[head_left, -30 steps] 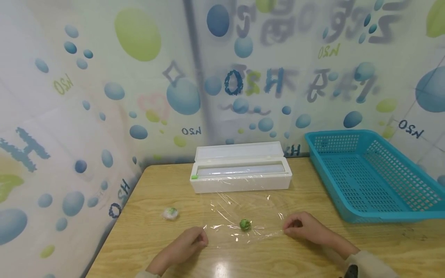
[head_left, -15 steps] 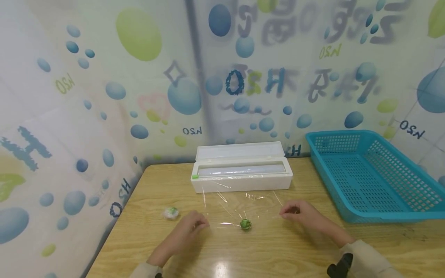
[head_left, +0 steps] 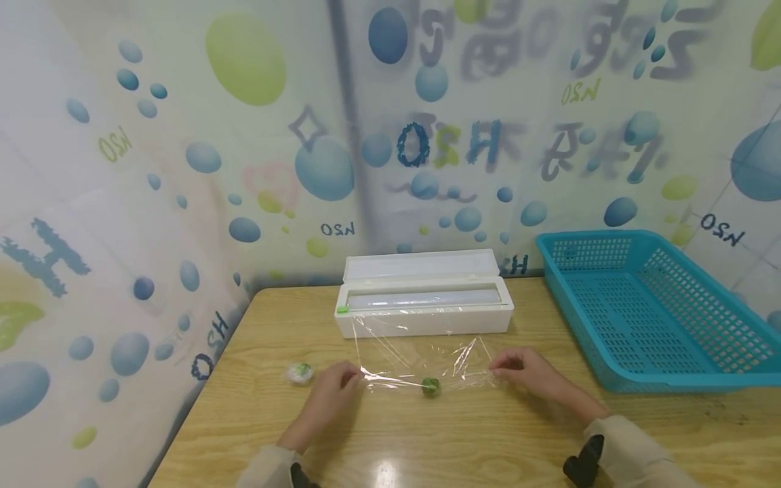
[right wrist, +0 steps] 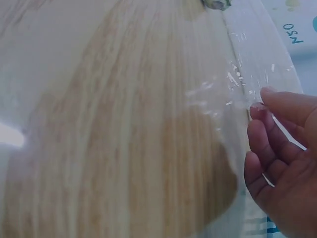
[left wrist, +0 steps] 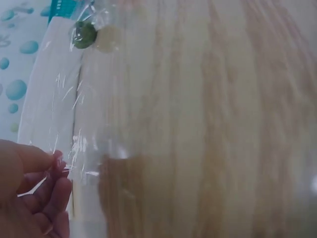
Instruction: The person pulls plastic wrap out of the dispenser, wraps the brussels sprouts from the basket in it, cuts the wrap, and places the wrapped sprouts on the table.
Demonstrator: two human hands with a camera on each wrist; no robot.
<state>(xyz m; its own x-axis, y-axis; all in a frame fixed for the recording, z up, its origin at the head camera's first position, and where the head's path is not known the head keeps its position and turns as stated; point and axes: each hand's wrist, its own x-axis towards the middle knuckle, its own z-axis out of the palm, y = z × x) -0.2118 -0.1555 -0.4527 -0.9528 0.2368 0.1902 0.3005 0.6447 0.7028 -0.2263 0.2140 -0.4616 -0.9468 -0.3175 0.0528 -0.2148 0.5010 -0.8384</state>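
Note:
Clear cling film [head_left: 390, 356] stretches from the white dispenser box [head_left: 454, 327] toward me. My left hand [head_left: 334, 390] pinches its left front corner between thumb and forefinger, seen close in the left wrist view. At the right corner, the thumb and forefinger of my right hand [head_left: 527, 373] pinch the film too. A small round green vegetable, like a Brussels sprout [head_left: 430, 387], sits between the hands at the film's front edge; film overlaps it in the left wrist view. Left of my left hand lies a second small green-and-white piece [head_left: 299, 373], apparently wrapped in film.
The box stands at the table's back with its lid [head_left: 421, 266] raised, a film roll [head_left: 421, 299] inside and a green slider [head_left: 342, 310] at its left end. A blue plastic basket [head_left: 641, 318] occupies the right side. A printed curtain [head_left: 274, 135] hangs behind the wooden table [head_left: 244, 434].
Both hands have moved away from me toward the box with the film's front edge, which now lies level with the sprout rather than in front of it. The sprout has shifted slightly toward the box.

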